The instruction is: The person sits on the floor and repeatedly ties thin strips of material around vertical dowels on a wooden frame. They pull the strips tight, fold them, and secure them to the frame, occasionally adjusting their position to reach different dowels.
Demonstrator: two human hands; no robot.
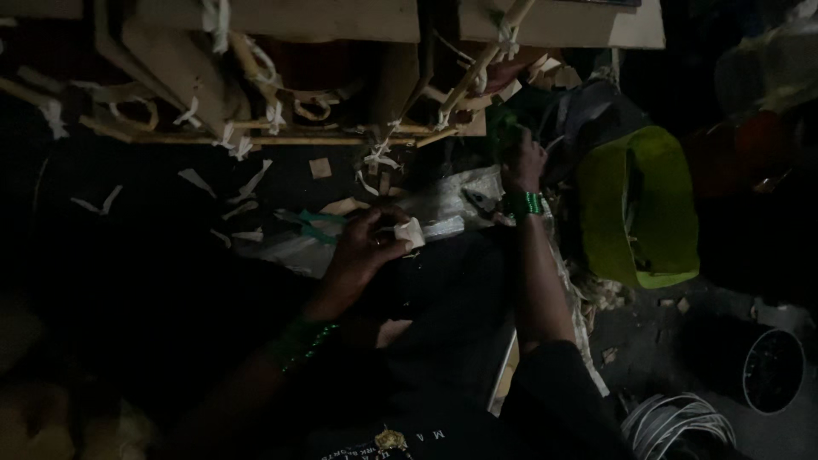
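Observation:
My left hand [365,249] holds a small pale block of wood or cloth roll [410,232] between thumb and fingers, low over my dark lap. My right hand [522,166] reaches further out, fingers closed around something dark and green that I cannot make out in the dim light. Both wrists wear green bangles [526,204]. Between the hands lie pliers with green handles [317,223] and a small pair of scissors [481,202] on a pale sheet [443,200].
A frame of wooden sticks tied with white cloth strips [281,111] stands ahead. White scraps [247,183] litter the dark floor. A lime-green plastic basket [635,204] sits at right, a dark round bowl [773,370] and coiled white wire [677,422] at lower right.

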